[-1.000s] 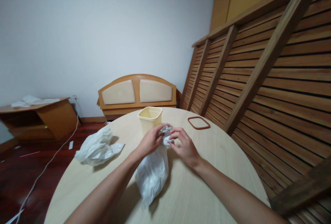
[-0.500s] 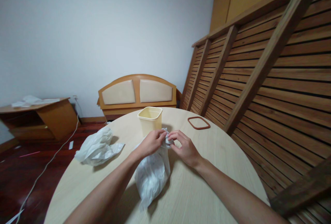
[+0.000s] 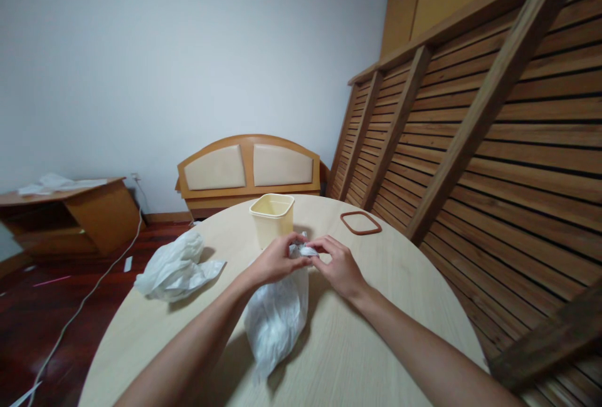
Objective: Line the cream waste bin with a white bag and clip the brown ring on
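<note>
A white plastic bag (image 3: pixel 277 322) lies on the round table, its gathered top between both hands. My left hand (image 3: pixel 278 260) pinches the bunched plastic from the left, thumb and fingers closed round it. From the right, my right hand (image 3: pixel 339 267) grips the same gathered part with thumb and fingertips. Just behind my left hand stands a pale yellow square bin (image 3: pixel 273 225), upright and open at the top. Another crumpled white bag (image 3: pixel 176 269) rests at the table's left side. A brown rounded-square ring (image 3: pixel 361 223) lies flat at the back right.
The round table (image 3: pixel 376 344) has a pale wood top. Beyond it are a padded headboard (image 3: pixel 249 190) and a blue-white wall. Slatted wood panels (image 3: pixel 470 143) lean on the right. At left, a low cabinet (image 3: pixel 103 212) holds papers; a cable (image 3: pixel 94 291) crosses the floor.
My left thumb and fingers have spread a little wider round the bag's gathered top, and the bunched plastic has changed shape between the hands. The bin, ring and other bag stay put.
</note>
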### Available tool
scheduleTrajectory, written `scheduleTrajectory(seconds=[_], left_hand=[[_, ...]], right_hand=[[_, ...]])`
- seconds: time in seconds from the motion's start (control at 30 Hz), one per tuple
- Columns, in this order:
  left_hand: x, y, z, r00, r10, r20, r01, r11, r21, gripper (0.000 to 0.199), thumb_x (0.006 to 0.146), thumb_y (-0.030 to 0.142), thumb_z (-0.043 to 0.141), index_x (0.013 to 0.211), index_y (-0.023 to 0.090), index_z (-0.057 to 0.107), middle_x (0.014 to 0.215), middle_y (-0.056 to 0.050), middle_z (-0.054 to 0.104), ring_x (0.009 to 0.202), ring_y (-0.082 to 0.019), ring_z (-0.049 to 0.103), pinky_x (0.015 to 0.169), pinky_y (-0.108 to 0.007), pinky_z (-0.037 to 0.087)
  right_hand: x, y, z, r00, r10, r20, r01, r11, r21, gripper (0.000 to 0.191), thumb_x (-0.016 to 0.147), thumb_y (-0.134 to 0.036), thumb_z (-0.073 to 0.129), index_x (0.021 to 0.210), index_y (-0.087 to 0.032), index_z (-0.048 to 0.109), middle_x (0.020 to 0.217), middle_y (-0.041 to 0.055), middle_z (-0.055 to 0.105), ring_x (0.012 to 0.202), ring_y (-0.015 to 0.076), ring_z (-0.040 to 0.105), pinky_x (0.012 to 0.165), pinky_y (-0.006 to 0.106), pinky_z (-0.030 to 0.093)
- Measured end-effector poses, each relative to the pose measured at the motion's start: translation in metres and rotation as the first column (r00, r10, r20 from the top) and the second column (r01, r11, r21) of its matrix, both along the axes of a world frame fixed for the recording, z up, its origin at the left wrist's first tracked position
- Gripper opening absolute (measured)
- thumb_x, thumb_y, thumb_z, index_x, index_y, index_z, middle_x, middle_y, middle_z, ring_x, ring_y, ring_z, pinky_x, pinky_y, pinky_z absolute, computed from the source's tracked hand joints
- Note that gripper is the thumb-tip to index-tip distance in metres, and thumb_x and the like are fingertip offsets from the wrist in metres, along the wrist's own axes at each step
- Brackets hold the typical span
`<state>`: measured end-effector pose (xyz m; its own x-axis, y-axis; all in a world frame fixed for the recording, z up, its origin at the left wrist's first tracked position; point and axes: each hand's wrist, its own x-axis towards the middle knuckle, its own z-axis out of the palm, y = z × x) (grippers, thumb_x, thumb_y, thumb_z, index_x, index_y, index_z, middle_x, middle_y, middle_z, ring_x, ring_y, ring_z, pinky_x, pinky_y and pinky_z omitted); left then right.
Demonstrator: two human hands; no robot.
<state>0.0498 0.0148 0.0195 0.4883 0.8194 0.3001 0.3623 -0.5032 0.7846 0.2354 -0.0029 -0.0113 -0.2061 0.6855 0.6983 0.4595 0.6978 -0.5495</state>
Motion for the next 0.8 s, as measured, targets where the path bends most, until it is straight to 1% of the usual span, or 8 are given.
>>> scheduleTrajectory(seconds=[0.1, 0.17, 0.33, 0.47, 0.53, 0.63, 0.7, 0.8], left_hand=[[-0.0003, 0.0067, -0.0071, 0.999, 0.052, 0.016, -0.052, 0.999, 0.004, 0.036, 0.076, 0.035, 0.073, 0.102, 0.013, 0.065, 0.092, -0.007, 0.070, 0.081, -0.020, 0.061, 0.077, -0.031, 0.046], [-0.0010, 0.0091, -0.0089, 0.997, 0.065, 0.029, -0.064, 0.997, -0.031, 0.036, 0.075, 0.037, 0.073, 0.100, 0.013, 0.066, 0.090, -0.006, 0.070, 0.080, -0.020, 0.061, 0.076, -0.030, 0.046], [-0.0020, 0.0076, -0.0068, 0.996, 0.067, 0.051, -0.057, 0.984, -0.171, 0.040, 0.072, 0.050, 0.072, 0.087, 0.013, 0.068, 0.077, -0.002, 0.066, 0.069, -0.016, 0.056, 0.067, -0.026, 0.042], [-0.0006, 0.0049, -0.0048, 0.993, 0.103, 0.066, -0.084, 0.968, -0.236, 0.048, 0.067, 0.059, 0.075, 0.079, 0.014, 0.065, 0.066, 0.001, 0.061, 0.061, -0.013, 0.051, 0.058, -0.024, 0.037], [0.0005, 0.0039, -0.0040, 0.987, 0.132, 0.096, -0.102, 0.958, -0.268, 0.050, 0.064, 0.060, 0.077, 0.081, 0.014, 0.065, 0.066, 0.002, 0.060, 0.060, -0.013, 0.052, 0.056, -0.024, 0.037], [0.0013, 0.0021, -0.0022, 0.972, 0.171, 0.161, -0.120, 0.950, -0.287, 0.053, 0.062, 0.055, 0.082, 0.091, 0.015, 0.064, 0.072, 0.001, 0.064, 0.063, -0.013, 0.056, 0.059, -0.023, 0.040], [0.0010, 0.0008, -0.0010, 0.965, 0.177, 0.193, -0.110, 0.943, -0.314, 0.053, 0.062, 0.051, 0.083, 0.097, 0.016, 0.063, 0.077, 0.000, 0.066, 0.066, -0.014, 0.058, 0.061, -0.024, 0.042], [0.0003, 0.0000, -0.0008, 0.958, 0.158, 0.239, -0.062, 0.929, -0.365, 0.052, 0.062, 0.044, 0.085, 0.100, 0.016, 0.062, 0.085, -0.002, 0.068, 0.073, -0.015, 0.061, 0.068, -0.025, 0.045]], right_hand=[[-0.0013, -0.0007, 0.0009, 1.000, 0.004, -0.008, -0.005, 0.999, -0.050, 0.016, 0.087, -0.014, 0.061, 0.100, -0.021, 0.068, 0.095, 0.0044, 0.072, 0.090, 0.0197, 0.068, 0.084, 0.035, 0.054], [-0.0023, -0.0013, 0.0014, 1.000, 0.017, -0.023, -0.019, 0.996, -0.088, 0.018, 0.087, -0.013, 0.059, 0.101, -0.021, 0.067, 0.097, 0.0045, 0.073, 0.091, 0.0193, 0.069, 0.085, 0.035, 0.054], [-0.0040, -0.0004, -0.0002, 0.990, 0.085, -0.112, -0.104, 0.979, -0.176, 0.014, 0.089, -0.017, 0.056, 0.101, -0.021, 0.062, 0.096, 0.0042, 0.074, 0.088, 0.0178, 0.071, 0.082, 0.032, 0.056], [-0.0031, 0.0028, -0.0034, 0.980, 0.075, -0.186, -0.114, 0.971, -0.208, 0.007, 0.089, -0.026, 0.059, 0.095, -0.021, 0.057, 0.088, 0.0030, 0.071, 0.082, 0.0173, 0.070, 0.076, 0.031, 0.057], [-0.0019, 0.0046, -0.0047, 0.980, 0.068, -0.189, -0.110, 0.970, -0.219, 0.008, 0.089, -0.028, 0.060, 0.092, -0.021, 0.057, 0.086, 0.0026, 0.070, 0.080, 0.0171, 0.069, 0.074, 0.030, 0.056], [0.0002, 0.0067, -0.0054, 0.981, 0.042, -0.191, -0.084, 0.972, -0.217, 0.008, 0.087, -0.028, 0.061, 0.088, -0.021, 0.059, 0.086, 0.0025, 0.070, 0.073, 0.0163, 0.067, 0.069, 0.029, 0.055], [0.0011, 0.0072, -0.0049, 0.981, 0.016, -0.195, -0.057, 0.978, -0.202, 0.006, 0.085, -0.025, 0.063, 0.083, -0.021, 0.059, 0.085, 0.0018, 0.069, 0.069, 0.0153, 0.065, 0.066, 0.028, 0.053], [0.0016, 0.0069, -0.0033, 0.984, 0.014, -0.180, -0.041, 0.988, -0.150, 0.006, 0.084, -0.019, 0.062, 0.078, -0.020, 0.062, 0.082, 0.0017, 0.065, 0.073, 0.0158, 0.064, 0.067, 0.027, 0.053]])
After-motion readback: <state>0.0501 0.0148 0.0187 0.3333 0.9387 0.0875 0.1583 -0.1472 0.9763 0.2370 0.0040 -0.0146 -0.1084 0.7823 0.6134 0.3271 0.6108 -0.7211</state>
